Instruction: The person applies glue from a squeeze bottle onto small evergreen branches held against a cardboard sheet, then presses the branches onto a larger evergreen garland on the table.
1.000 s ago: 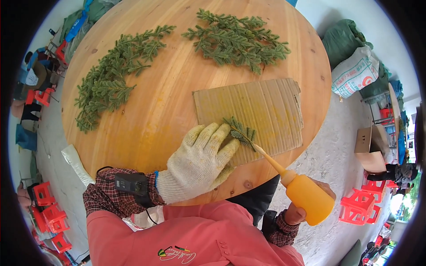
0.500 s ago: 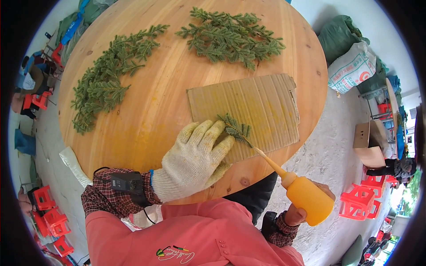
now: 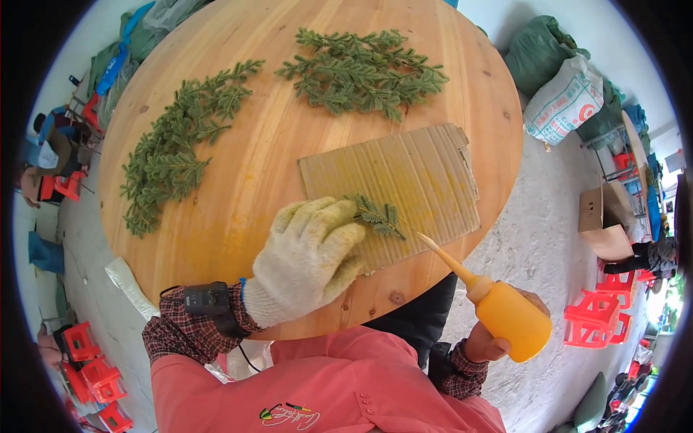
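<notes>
Both busy, your gloved left hand (image 3: 307,252) pinched the sprig (image 3: 374,216) over the cardboard (image 3: 433,173), likely to spare the tabletop (image 3: 253,151) stains, while your right hand (image 3: 485,345) gripped the bottle (image 3: 514,321) tilted, apparently so its nozzle (image 3: 451,261), just beside the sprig, could reach it.

Pink shirt (image 3: 325,390), dark checked sleeves (image 3: 189,333)
Gloved left hand (image 3: 297,267): off-white, yellow-stained knit, blue-edged; strapped black wrist device (image 3: 207,299); trousers (image 3: 415,317) apparently black.
</notes>
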### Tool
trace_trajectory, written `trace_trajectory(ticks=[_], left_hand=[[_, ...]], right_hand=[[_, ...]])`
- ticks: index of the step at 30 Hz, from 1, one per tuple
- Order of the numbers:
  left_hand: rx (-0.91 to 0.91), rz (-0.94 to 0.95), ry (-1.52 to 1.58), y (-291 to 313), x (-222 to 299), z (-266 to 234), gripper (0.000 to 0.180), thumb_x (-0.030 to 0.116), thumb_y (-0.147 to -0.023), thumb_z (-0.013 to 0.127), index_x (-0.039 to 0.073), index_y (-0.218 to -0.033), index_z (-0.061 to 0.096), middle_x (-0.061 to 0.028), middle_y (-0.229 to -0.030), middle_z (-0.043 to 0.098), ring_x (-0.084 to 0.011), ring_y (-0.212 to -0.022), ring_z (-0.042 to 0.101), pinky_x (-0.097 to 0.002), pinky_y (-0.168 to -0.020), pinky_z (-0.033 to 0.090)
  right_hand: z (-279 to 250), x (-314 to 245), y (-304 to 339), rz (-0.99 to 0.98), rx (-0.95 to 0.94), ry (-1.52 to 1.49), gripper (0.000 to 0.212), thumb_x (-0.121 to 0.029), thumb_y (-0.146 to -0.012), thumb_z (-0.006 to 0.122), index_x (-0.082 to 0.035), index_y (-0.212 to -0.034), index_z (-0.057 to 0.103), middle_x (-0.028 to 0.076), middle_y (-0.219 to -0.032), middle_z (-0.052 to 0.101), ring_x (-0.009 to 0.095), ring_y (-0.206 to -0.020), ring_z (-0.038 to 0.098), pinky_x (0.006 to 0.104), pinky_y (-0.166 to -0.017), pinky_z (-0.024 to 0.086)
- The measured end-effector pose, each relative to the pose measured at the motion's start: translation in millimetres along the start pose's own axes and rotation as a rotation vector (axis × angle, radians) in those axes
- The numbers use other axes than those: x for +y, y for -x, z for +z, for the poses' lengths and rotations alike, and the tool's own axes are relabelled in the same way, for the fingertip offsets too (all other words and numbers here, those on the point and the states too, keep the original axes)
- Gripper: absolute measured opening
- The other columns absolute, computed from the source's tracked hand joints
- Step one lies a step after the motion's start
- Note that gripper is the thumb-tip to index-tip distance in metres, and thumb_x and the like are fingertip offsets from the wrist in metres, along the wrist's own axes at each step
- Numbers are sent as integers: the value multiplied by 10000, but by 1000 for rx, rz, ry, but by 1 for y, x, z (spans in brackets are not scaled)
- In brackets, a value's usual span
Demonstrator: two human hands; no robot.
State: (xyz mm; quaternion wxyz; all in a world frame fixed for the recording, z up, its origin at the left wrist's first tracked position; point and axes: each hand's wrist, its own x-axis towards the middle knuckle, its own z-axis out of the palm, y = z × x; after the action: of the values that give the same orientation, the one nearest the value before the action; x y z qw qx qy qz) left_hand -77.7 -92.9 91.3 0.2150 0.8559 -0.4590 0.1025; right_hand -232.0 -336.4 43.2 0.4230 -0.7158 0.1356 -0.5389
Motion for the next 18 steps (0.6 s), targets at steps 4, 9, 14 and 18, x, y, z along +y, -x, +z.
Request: trace_trajectory(ticks=[4, 9, 14, 18], left_hand=[[165, 12, -19, -3, -6, 0, 443, 223, -728, 745, 133, -1137, 603, -87, -1212, 565, -301, -1167, 525, -458, -1013, 391], [119, 60, -43, -12, -3, 7, 341, 142, -740, 730, 134, -1065, 627, -79, -1151, 595, -289, -1112, 566, -453, -983, 417], [13, 88, -53, -12, -5, 13, 293, 119, -750, 717, 136, -1032, 641, -49, -1120, 602, -260, -1097, 572, -447, -995, 411], [21, 76, -35, -13, -5, 13, 287, 121, -753, 718, 135, -1029, 642, -53, -1120, 603, -261, -1086, 574, -443, -989, 413]], right_hand=[[0, 0, 0, 44, 29, -70, 950, -822, -700, 605, 31, -1100, 485, 142, -914, 616, 259, -792, 644, 349, -690, 546], [-1, 6, 1, 85, 126, -75, 903, -783, -700, 658, -1, -1126, 505, 125, -997, 580, 256, -874, 625, 374, -753, 537], [-6, 8, 8, 160, 73, -168, 891, -764, -699, 678, -14, -1146, 503, 113, -1037, 557, 253, -927, 601, 387, -802, 515], [-15, 16, 11, 160, 38, -161, 855, -744, -729, 669, -11, -1137, 504, 111, -1037, 552, 258, -940, 595, 386, -810, 501]])
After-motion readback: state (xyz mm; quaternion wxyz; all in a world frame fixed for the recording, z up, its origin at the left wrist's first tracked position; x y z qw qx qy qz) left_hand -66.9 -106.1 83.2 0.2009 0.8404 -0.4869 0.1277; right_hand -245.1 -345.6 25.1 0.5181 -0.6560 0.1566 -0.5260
